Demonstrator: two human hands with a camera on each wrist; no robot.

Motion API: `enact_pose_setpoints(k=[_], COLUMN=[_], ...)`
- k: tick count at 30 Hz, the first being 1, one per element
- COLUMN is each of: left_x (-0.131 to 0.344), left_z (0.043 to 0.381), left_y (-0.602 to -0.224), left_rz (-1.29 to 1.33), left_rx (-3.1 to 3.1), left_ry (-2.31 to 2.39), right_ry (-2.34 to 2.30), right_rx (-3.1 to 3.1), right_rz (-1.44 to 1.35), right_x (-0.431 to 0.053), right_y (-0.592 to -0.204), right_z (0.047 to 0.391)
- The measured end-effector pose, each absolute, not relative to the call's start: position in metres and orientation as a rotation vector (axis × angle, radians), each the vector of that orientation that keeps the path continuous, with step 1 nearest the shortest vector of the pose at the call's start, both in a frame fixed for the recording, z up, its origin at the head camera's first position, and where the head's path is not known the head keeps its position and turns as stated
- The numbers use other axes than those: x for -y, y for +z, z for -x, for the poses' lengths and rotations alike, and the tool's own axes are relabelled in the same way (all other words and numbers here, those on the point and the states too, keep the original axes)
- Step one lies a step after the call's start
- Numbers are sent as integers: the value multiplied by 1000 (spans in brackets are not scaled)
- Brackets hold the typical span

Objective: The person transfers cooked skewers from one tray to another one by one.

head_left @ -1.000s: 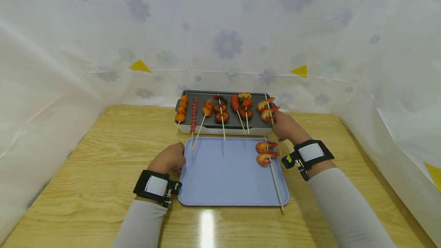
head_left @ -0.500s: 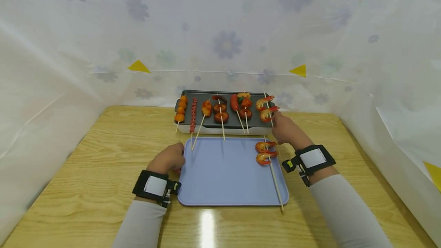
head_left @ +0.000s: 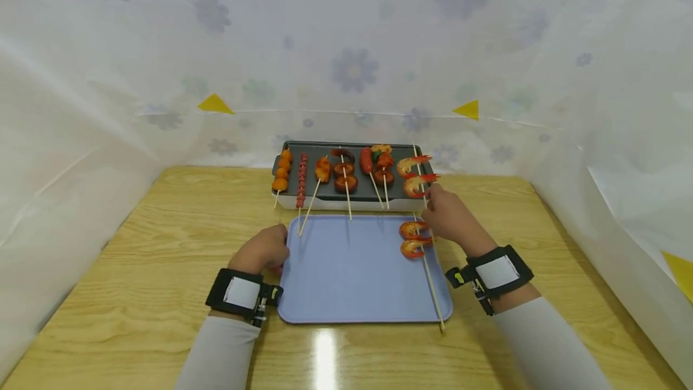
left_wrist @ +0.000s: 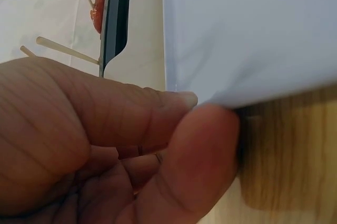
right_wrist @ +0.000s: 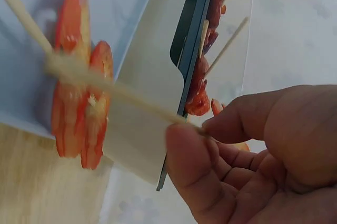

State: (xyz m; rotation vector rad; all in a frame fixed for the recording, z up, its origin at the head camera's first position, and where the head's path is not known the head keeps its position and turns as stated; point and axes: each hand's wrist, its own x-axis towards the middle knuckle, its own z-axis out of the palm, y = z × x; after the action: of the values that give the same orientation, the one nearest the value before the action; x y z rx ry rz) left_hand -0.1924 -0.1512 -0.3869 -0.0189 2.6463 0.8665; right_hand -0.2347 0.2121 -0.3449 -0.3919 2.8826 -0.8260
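Observation:
My right hand (head_left: 453, 216) pinches the stick of a shrimp skewer (head_left: 415, 186) between thumb and fingertips. Its two orange-red shrimps overlap the right end of the grill (head_left: 406, 204) in the head view. The stick (right_wrist: 145, 105) runs slantwise across the right wrist view. A second shrimp skewer (head_left: 414, 250) lies along the right side of the light blue tray (head_left: 352, 281), its stick end jutting past the near rim. At the tray's left edge, my left hand (head_left: 265, 249) grips the rim, thumb and finger (left_wrist: 202, 150) meeting at it in the left wrist view.
On the grill lie several more skewers: orange balls (head_left: 281, 173), small red pieces (head_left: 301, 182), a yellow-brown piece (head_left: 323, 169), mushroom-like rounds (head_left: 345, 183), a sausage (head_left: 366, 161) and mixed pieces (head_left: 385, 176). Some sticks hang over the tray's far rim. A flowered sheet (head_left: 354, 71) stands behind.
My right hand has drawn slightly back toward me, and the shrimps on its skewer have risen and come nearer. My left hand stays at the tray's edge.

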Motion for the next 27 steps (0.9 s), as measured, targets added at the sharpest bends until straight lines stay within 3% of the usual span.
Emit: enact_pose_setpoints(k=[27], left_x=[153], left_z=[193], left_y=[-387], left_rz=[19], left_rx=[-2612], left_ry=[910], right_ry=[-758], right_rx=[-2900], right_rz=[433], right_x=[-207], right_y=[-365], right_z=[166])
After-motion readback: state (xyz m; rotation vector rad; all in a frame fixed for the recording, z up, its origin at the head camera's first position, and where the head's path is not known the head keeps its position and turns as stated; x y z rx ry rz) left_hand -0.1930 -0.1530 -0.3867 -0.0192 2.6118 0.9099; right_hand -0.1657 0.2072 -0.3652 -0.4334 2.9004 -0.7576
